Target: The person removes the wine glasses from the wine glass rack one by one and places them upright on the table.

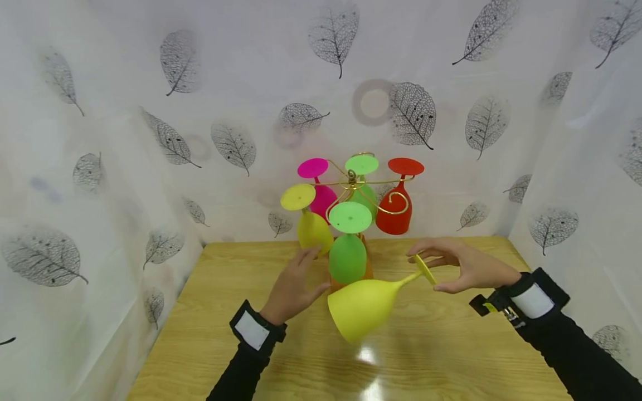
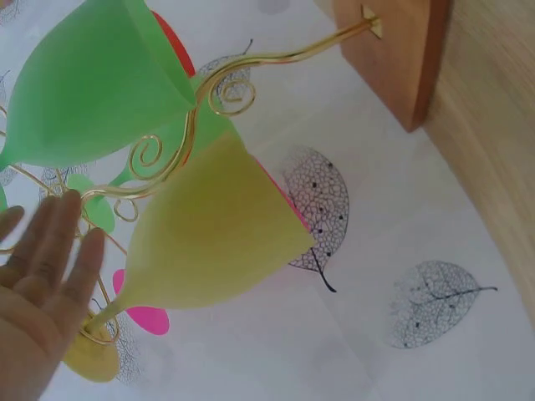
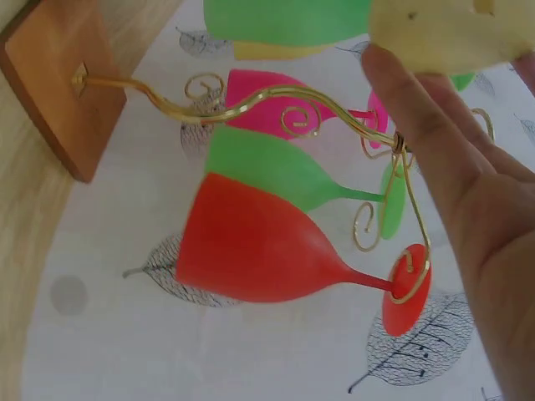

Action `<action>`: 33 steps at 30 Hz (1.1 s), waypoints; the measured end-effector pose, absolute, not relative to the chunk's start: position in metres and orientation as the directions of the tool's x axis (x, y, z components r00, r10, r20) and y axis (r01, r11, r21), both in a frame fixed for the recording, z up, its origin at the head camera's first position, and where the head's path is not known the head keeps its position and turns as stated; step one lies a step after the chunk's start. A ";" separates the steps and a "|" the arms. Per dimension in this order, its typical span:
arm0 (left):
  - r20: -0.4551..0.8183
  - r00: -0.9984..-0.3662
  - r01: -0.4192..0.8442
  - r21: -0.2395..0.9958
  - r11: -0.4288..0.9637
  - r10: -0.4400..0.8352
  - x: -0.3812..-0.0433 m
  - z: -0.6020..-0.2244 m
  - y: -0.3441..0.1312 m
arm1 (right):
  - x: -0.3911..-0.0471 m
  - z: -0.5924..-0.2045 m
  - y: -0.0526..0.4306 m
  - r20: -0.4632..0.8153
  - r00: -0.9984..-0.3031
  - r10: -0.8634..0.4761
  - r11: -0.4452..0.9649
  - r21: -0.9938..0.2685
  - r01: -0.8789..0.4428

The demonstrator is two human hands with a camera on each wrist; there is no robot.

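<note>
My right hand (image 1: 471,266) pinches the foot of a yellow plastic wine goblet (image 1: 363,306), tipped on its side with the mouth toward the lower left. In the right wrist view, fingertips lie against the underside of its yellow foot (image 3: 456,33). My left hand (image 1: 293,287) is held up with fingers extended and nothing in it, beside a hanging yellow goblet (image 1: 312,231) and a front green goblet (image 1: 348,259). These hang upside down by their feet from a gold wire rack (image 2: 251,60), along with a magenta goblet (image 1: 323,199), a rear green goblet (image 1: 363,195) and a red goblet (image 1: 394,210).
The rack's wooden base (image 2: 393,58) stands on a light wood table (image 1: 225,345), partly hidden behind the front green goblet in the head view. One curled gold arm (image 1: 396,203) of the rack reaches toward the front right. A leaf-patterned white sheet (image 1: 271,72) hangs around the table.
</note>
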State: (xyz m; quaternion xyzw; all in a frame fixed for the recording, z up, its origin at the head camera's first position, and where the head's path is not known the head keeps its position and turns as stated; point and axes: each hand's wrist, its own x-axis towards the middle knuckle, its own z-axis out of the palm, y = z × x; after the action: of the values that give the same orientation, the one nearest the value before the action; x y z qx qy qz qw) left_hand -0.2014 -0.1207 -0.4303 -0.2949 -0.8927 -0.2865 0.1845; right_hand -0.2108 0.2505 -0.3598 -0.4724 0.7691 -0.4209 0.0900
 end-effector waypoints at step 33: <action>0.852 -0.410 0.744 0.519 -0.421 0.325 -0.175 -0.383 -0.099 | -0.202 -0.412 0.170 0.347 -0.565 -0.749 -0.015 -0.861 -0.509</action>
State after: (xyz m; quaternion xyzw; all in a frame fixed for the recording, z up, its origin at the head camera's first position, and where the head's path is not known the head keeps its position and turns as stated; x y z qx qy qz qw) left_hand -0.1748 -0.0991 -0.3834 -0.5196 -0.5143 -0.6638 0.1577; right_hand -0.2024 0.1697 -0.4117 -0.4535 0.6932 -0.5494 0.1092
